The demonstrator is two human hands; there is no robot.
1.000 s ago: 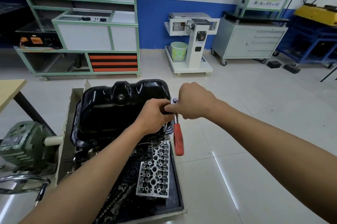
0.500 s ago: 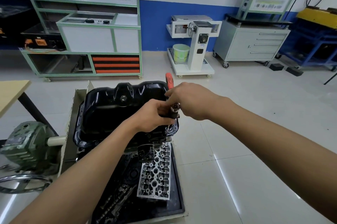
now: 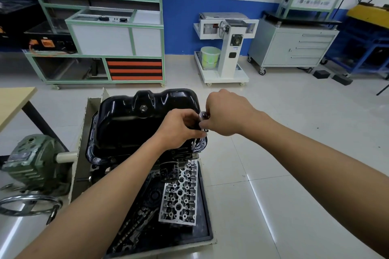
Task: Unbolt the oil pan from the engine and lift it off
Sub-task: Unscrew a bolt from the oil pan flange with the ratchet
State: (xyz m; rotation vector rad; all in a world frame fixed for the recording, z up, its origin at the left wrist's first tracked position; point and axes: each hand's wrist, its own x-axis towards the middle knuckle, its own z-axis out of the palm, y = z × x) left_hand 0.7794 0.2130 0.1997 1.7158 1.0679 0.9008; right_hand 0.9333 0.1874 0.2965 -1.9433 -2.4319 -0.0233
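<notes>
A glossy black oil pan point(image 3: 134, 124) sits bottom-up on the engine point(image 3: 174, 159), which is mounted on a stand. At the pan's near right corner, my left hand point(image 3: 179, 129) grips the socket extension of a ratchet point(image 3: 203, 115), whose tip meets the pan flange. My right hand point(image 3: 226, 114) is curled over the ratchet's head and handle. The handle itself is hidden under that hand.
A black tray point(image 3: 207, 216) below the engine holds a silver cylinder head point(image 3: 179, 195) and chain parts. A green gearbox point(image 3: 31, 162) with a handwheel stands left, a wooden table point(image 3: 12, 100) beyond it. Cabinets and a white stand line the far wall.
The red ratchet handle swung from pointing toward me, up past the pan's far side, and is now hidden under my right hand. My left hand stayed on the extension.
</notes>
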